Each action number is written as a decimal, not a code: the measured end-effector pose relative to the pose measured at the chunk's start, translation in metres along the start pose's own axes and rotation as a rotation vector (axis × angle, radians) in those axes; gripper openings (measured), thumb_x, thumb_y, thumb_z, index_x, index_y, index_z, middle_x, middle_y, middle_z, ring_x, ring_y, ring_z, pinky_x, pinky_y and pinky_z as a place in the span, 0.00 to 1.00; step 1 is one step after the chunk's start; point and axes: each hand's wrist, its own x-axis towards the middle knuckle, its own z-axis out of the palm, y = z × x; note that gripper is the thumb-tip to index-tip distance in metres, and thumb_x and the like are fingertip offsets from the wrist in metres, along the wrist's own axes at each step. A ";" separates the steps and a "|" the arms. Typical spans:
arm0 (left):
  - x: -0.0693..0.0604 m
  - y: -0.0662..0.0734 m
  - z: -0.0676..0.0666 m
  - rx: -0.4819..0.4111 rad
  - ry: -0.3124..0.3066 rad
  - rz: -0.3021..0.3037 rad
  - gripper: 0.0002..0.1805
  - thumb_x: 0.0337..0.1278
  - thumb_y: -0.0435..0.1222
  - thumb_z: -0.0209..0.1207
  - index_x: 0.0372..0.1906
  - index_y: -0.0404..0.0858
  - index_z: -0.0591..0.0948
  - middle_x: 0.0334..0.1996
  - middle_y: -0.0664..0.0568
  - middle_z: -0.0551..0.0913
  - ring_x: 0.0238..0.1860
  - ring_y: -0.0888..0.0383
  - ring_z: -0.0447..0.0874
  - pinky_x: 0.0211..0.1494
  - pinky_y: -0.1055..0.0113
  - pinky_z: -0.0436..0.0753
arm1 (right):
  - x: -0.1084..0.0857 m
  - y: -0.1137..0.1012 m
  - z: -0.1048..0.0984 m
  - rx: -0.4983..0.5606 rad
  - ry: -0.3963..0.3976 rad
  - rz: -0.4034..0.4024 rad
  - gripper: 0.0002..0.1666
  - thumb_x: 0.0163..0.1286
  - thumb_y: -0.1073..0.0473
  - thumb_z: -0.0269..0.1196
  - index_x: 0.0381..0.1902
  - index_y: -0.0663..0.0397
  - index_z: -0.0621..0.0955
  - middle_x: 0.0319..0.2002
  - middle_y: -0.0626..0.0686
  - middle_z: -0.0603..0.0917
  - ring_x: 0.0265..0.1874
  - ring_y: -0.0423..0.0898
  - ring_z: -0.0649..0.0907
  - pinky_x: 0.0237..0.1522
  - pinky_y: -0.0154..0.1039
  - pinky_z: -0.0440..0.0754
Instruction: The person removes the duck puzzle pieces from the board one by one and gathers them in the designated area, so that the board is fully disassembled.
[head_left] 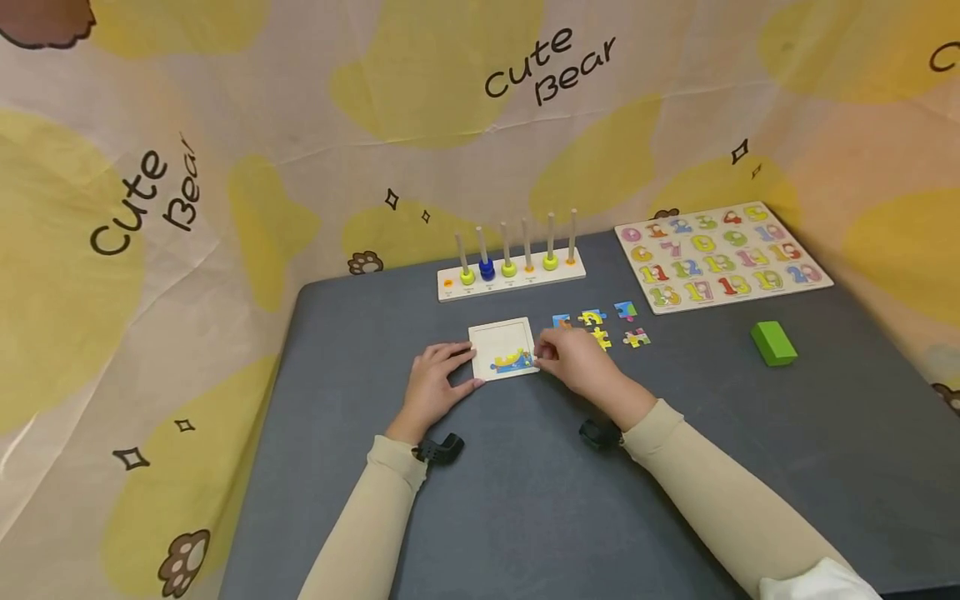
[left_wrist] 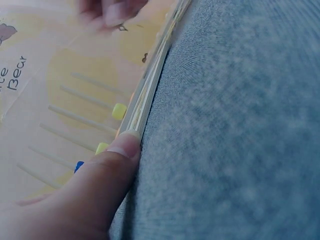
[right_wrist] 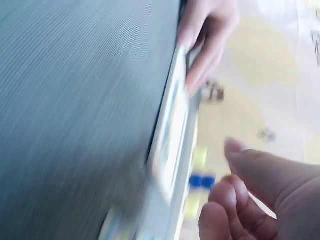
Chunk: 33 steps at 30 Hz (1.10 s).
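Note:
A small light wooden puzzle tray (head_left: 501, 337) lies on the table, with joined yellow and blue jigsaw pieces (head_left: 512, 361) along its lower right part. My left hand (head_left: 437, 379) holds the tray at its left side; in the left wrist view the thumb (left_wrist: 122, 147) presses on the tray's edge. My right hand (head_left: 573, 358) is by the tray's right edge. Its thumb and bent fingers stand apart in the right wrist view, with nothing visible between them. Several loose jigsaw pieces (head_left: 592, 317) lie just beyond the right hand, which partly hides some.
Behind the tray stands a white peg board (head_left: 487, 286) with upright rods and a few green and blue beads. At the back right lies a number puzzle board (head_left: 720, 257). A green block (head_left: 774, 343) rests in front of it. A printed cloth (head_left: 450, 100) hangs behind the table.

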 end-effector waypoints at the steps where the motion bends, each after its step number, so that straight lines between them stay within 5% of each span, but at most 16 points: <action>1: 0.000 0.000 0.000 0.002 0.007 0.003 0.32 0.60 0.51 0.74 0.67 0.43 0.84 0.68 0.52 0.80 0.67 0.47 0.72 0.61 0.45 0.70 | 0.005 -0.007 0.005 -0.006 -0.018 -0.019 0.09 0.65 0.61 0.77 0.39 0.57 0.87 0.28 0.49 0.78 0.25 0.44 0.76 0.30 0.40 0.75; 7: -0.005 0.001 0.004 -0.012 0.014 0.014 0.31 0.60 0.50 0.74 0.66 0.43 0.85 0.68 0.53 0.80 0.67 0.47 0.73 0.60 0.44 0.72 | 0.021 -0.025 0.037 -0.134 -0.174 -0.060 0.23 0.72 0.53 0.72 0.60 0.58 0.86 0.40 0.55 0.78 0.27 0.44 0.78 0.33 0.39 0.80; 15: -0.009 0.002 0.007 -0.025 0.031 0.020 0.31 0.59 0.49 0.75 0.65 0.42 0.85 0.67 0.52 0.81 0.66 0.47 0.73 0.59 0.44 0.72 | 0.030 -0.021 0.048 -0.070 -0.250 0.004 0.23 0.68 0.57 0.75 0.60 0.54 0.88 0.30 0.49 0.77 0.28 0.45 0.75 0.33 0.39 0.72; 33: -0.001 0.002 -0.002 -0.008 0.013 0.005 0.31 0.60 0.50 0.75 0.66 0.44 0.85 0.68 0.53 0.80 0.67 0.48 0.73 0.59 0.46 0.71 | 0.046 -0.017 0.035 0.075 -0.342 0.055 0.19 0.72 0.57 0.72 0.54 0.51 0.76 0.30 0.50 0.77 0.26 0.45 0.76 0.32 0.40 0.72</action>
